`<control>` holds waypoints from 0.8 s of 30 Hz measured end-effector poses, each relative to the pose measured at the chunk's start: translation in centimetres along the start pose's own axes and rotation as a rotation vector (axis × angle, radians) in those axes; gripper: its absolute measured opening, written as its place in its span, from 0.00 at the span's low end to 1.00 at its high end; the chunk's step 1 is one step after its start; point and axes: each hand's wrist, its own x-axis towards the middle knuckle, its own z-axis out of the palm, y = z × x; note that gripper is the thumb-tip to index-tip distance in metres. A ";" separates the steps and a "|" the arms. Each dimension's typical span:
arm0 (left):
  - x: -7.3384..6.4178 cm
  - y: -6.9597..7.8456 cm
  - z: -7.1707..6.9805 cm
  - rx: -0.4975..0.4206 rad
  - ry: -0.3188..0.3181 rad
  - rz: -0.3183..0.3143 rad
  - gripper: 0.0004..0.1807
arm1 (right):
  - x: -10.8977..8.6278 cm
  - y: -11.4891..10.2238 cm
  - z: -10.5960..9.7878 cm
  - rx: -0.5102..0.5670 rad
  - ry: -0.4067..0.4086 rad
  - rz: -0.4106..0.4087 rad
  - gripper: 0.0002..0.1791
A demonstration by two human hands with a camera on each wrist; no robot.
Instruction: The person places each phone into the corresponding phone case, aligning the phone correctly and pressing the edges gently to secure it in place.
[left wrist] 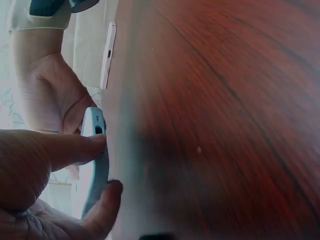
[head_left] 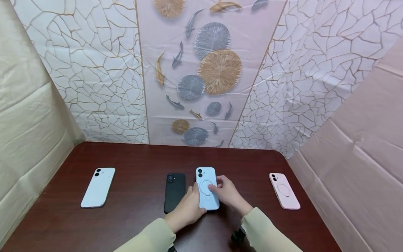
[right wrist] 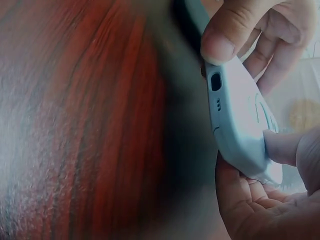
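From the head view, both hands are on the light-blue phone (head_left: 208, 203), which sits mid-tabletop (head_left: 138, 168): the left hand (head_left: 188, 208) grips its left side and lower end, the right hand (head_left: 229, 193) pinches its right side, thumb up on the ring stand (head_left: 205, 187). Tight quarters here! The black phone (head_left: 175, 192) lies just beside that left hand, so a careless sideways sweep of the wrist could nudge it askew; the white phone (head_left: 98, 188) and pink phone (head_left: 284, 191) lie well apart, likely safe. Over to the left wrist view, and the thumb presses right by the charging port (left wrist: 98, 130), on a narrow, rounded end; little surface to hold, so it could slip if that pressure slackens. Now the right wrist view: dark shadow lies under the light-blue phone, though whether it is fully clear of the tabletop I can't tell. The right thumb bears on the back near the ring stand, and here's the worry: should the two hands pull unevenly, the phone could twist free and drop, and a hard thumb push could flip the ring stand out.
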 end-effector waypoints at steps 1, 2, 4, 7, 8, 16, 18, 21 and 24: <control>0.1 0.0 0.1 0.000 0.004 -0.007 0.53 | 0.1 0.2 0.0 -0.008 0.000 0.003 0.23; 0.2 0.1 0.2 0.000 0.007 -0.013 0.53 | 0.2 0.3 0.1 -0.012 -0.002 0.006 0.23; 0.4 0.0 0.3 0.002 0.010 -0.023 0.52 | 0.3 0.5 0.2 -0.023 -0.006 0.003 0.21; 0.7 0.0 0.5 0.012 0.012 -0.032 0.51 | 0.4 0.7 0.2 -0.043 -0.010 -0.008 0.20; 0.9 0.0 0.5 0.016 0.013 -0.033 0.50 | 0.4 0.7 0.2 -0.053 -0.010 -0.010 0.19; 1.9 -0.1 0.5 0.052 0.037 -0.017 0.48 | 0.3 0.4 0.0 -0.156 0.002 0.009 0.16; 2.0 -0.1 0.5 0.065 0.040 -0.020 0.47 | 0.3 0.4 0.0 -0.156 0.002 0.016 0.17; 2.1 -0.2 0.6 0.092 0.041 -0.019 0.47 | 0.3 0.4 0.1 -0.153 0.000 0.012 0.17; 2.0 -0.1 0.6 0.119 0.032 -0.022 0.47 | 0.3 0.4 0.1 -0.165 -0.002 0.012 0.17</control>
